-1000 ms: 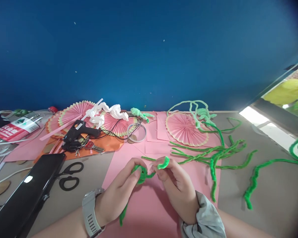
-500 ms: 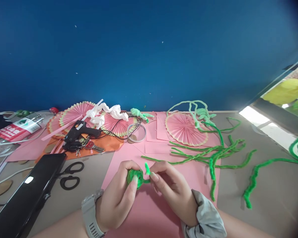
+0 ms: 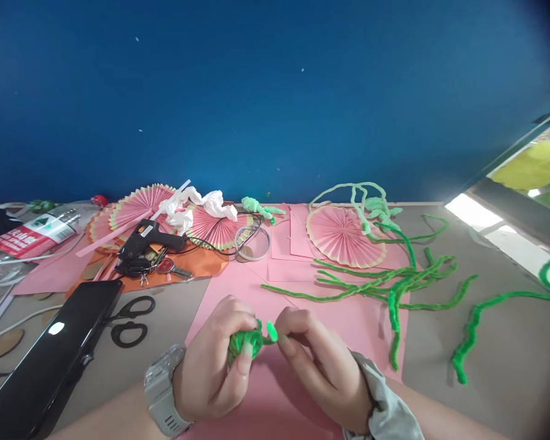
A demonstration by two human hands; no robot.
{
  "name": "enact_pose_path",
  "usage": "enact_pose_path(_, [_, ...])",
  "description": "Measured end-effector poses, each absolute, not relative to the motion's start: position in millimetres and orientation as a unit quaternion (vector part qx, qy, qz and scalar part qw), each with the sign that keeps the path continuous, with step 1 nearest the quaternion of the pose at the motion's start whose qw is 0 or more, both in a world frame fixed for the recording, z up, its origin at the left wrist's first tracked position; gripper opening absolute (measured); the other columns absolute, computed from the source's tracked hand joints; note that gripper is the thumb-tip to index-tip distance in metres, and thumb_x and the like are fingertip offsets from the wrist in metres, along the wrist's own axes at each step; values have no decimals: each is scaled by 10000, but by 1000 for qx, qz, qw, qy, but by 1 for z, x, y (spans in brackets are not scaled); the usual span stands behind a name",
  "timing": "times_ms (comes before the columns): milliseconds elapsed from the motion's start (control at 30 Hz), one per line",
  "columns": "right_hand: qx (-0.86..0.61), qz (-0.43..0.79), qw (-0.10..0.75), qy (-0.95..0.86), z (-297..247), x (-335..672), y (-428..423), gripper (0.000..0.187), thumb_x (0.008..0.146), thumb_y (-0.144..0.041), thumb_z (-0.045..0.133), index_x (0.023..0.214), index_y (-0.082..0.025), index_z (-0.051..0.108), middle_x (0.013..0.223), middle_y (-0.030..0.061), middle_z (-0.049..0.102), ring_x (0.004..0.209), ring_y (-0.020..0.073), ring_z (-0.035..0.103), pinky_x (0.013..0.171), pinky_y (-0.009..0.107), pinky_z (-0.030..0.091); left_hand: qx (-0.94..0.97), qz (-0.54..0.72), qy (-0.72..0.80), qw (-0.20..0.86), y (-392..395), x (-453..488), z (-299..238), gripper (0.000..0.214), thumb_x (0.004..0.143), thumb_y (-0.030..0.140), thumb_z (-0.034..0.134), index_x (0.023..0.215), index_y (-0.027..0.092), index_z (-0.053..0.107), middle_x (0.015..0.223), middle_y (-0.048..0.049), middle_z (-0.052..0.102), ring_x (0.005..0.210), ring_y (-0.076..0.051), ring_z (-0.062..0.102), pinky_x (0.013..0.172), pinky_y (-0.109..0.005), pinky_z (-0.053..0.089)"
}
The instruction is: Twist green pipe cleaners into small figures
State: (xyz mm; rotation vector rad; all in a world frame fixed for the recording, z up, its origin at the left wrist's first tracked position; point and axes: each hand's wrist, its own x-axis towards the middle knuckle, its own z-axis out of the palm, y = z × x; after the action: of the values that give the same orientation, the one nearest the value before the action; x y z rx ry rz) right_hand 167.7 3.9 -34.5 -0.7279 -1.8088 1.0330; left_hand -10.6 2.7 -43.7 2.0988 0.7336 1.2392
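My left hand (image 3: 213,363) is closed round a green coil of fuzzy pipe cleaner (image 3: 246,343), thumb pressed on its front. From the coil's right side runs a short green stem with a brighter green tip (image 3: 272,332). My right hand (image 3: 323,366) pinches with thumb and forefinger right beside that tip, at the stem's end; the exact contact is partly hidden by the fingers. Both hands are just above pink paper (image 3: 238,287).
Loose green pipe cleaners (image 3: 394,284) lie on the right. Pleated pink paper fans (image 3: 346,235), a glue gun (image 3: 146,241), keys (image 3: 176,269), scissors (image 3: 129,333), a black phone (image 3: 50,360), a roll of tape (image 3: 253,244) and a plastic bottle (image 3: 32,235) surround the hands. A blue panel (image 3: 256,104) stands behind.
My left hand has turned the green coil, so its side now shows rather than its opening. The bright tip has dropped from upright to leaning, and my right fingers are slightly lower.
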Motion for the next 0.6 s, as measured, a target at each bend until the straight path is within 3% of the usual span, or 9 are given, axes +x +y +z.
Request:
enact_pose_path(233, [-193, 385, 449, -783, -31, 173, 5, 285, 840, -144, 504, 1115, -213, 532, 677, 12, 577, 566, 103, 490, 557, 210, 414, 800, 475, 230, 286, 2, -11, -41, 251, 831, 235, 392, 1075, 194, 347, 764, -40, 416, 674, -167, 419, 583, -312, 365])
enact_pose_path(433, [-177, 447, 506, -716, -19, 168, 2, 179, 846, -164, 502, 998, -208, 586, 688, 22, 538, 633, 113, 496, 574, 218, 426, 780, 522, 228, 259, 3, -9, -44, 259, 852, 231, 375, 1104, 181, 346, 784, -41, 421, 695, -159, 424, 595, -304, 386])
enact_pose_path(600, [-231, 483, 497, -683, -14, 166, -1, 39, 817, -182, 537, 803, -197, 570, 655, -4, 472, 613, 102, 440, 550, 220, 386, 776, 551, 221, 212, 4, -11, -50, 287, 841, 256, 401, 1109, 157, 376, 813, -59, 453, 717, -174, 443, 628, -347, 396])
